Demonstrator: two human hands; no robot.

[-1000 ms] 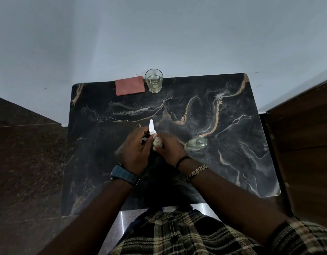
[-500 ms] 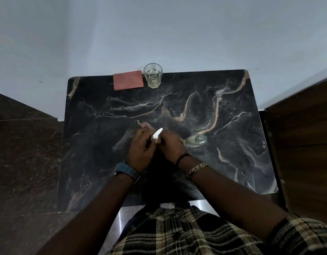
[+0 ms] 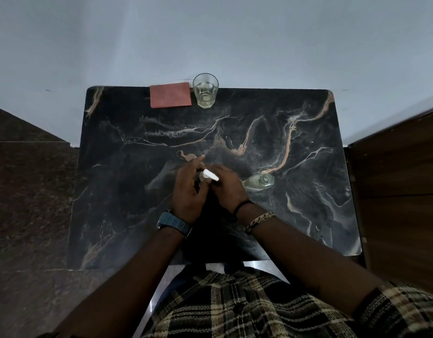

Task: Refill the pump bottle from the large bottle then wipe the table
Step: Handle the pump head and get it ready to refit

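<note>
Both hands meet at mid-bench — left hand [image 3: 186, 191] and right hand [image 3: 226, 187] each in a closed grip around the pump bottle [image 3: 210, 176], its white nozzle pointing right. A clear bottle [image 3: 258, 182] stands just right of them on the bench [image 3: 113, 191]; glass [image 3: 205, 93] and red cloth [image 3: 170, 95] sit at the far edge.

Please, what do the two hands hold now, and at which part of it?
Both hands, the left hand and the right hand, close around the white pump head, at the bottle top. The bottle below is hidden.
</note>
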